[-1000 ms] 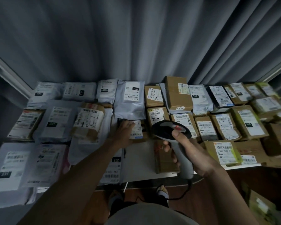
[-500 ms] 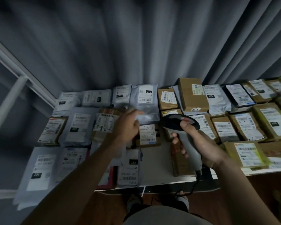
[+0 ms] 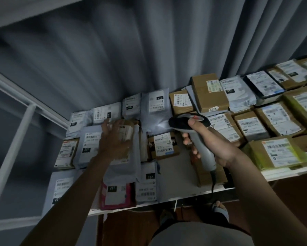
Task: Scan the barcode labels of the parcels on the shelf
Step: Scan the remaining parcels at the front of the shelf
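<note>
While our right hand (image 3: 218, 144) grips the scanner (image 3: 193, 132) by its handle, our left hand (image 3: 113, 141) lies flat-fingered on a parcel (image 3: 126, 134). Left of that grip the mailers (image 3: 90, 144) look soft and light; we would press their labels flat.

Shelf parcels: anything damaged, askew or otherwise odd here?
Mostly orderly rows. Two things stand out: the brown parcel under the left hand has torn, ragged wrapping, and the tall cardboard box in the back row rides up on its neighbours, skewed. The right hand holds the scanner.

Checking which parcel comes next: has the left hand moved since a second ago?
Yes. The left hand has moved left, from the small labelled box onto the brown parcel beside it.
</note>
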